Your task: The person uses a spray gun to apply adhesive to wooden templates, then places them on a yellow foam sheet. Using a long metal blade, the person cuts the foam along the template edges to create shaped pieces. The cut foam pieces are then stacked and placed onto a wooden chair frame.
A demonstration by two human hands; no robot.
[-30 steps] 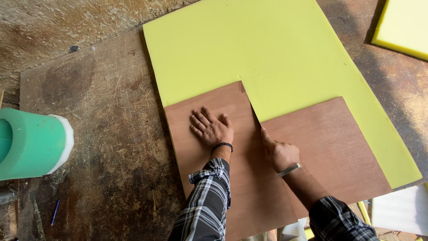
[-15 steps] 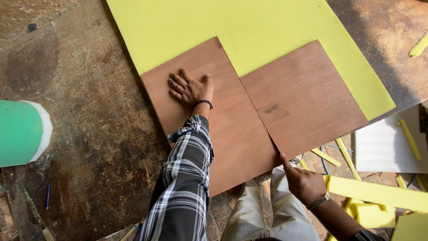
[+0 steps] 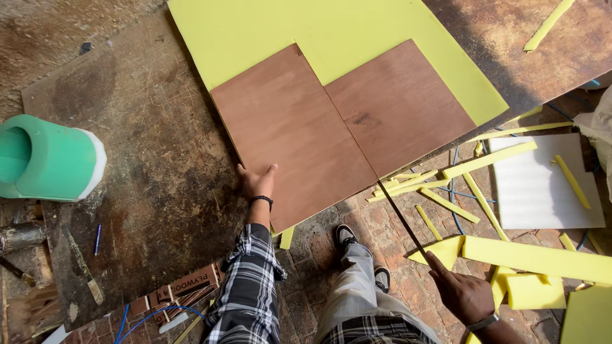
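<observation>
**Two plywood panels on yellow foam, a blade drawn out past the bench edge**

The left plywood panel (image 3: 290, 130) lies flat on a large yellow foam sheet (image 3: 268, 32), its inner edge tight against the right plywood panel (image 3: 398, 105). The left hand (image 3: 256, 181) grips the near left corner of the left panel, thumb on top and fingers curled at the edge. The right hand (image 3: 464, 294) is low over the brick floor, closed round the end of a long thin blade (image 3: 403, 220) that runs up to the seam between the panels; the handle is hidden, so the exact grip is hard to judge. All this rests on a worn workbench (image 3: 146, 185). A green foam roll (image 3: 44, 156) lies at the left. Yellow foam offcuts (image 3: 491, 159) and a white foam sheet (image 3: 542, 185) litter the floor on the right.
</observation>
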